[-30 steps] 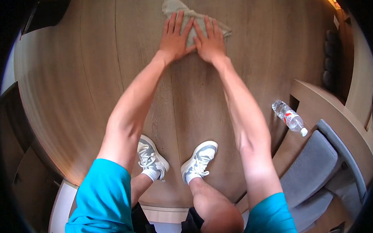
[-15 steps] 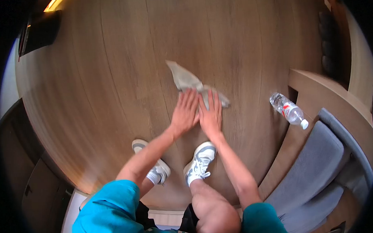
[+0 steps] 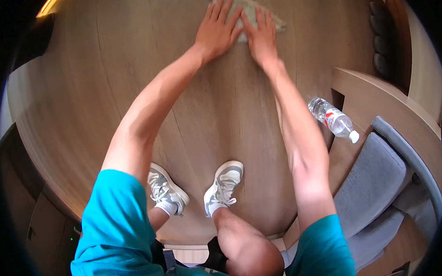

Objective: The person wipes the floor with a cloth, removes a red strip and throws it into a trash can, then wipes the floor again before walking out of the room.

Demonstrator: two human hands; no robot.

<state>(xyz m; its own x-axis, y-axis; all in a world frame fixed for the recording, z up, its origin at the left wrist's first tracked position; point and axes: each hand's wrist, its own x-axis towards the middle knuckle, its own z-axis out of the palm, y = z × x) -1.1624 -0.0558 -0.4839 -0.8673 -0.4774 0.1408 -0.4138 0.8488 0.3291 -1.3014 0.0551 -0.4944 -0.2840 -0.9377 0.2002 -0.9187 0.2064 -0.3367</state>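
Observation:
A pale, crumpled cloth [image 3: 248,9] lies on the wood-grain floor [image 3: 220,104] at the top of the view. My left hand [image 3: 218,32] rests flat on its left part, fingers spread. Close beside it, my right hand [image 3: 263,39] presses on the cloth's right part with fingers stretched out. Both arms reach forward, and the thumbs nearly meet over the cloth. The hands cover part of the cloth, and its far edge runs close to the top of the frame.
A clear plastic bottle [image 3: 333,119] with a white cap lies at the right, by a grey cushioned seat [image 3: 373,181]. My two shoes [image 3: 224,186] stand below the hands. A dark object [image 3: 35,40] is at the upper left.
From one second ago to half a second ago, both hands and the cloth came in towards my feet. Since then they have moved forward again, arms extended. The view has also shifted.

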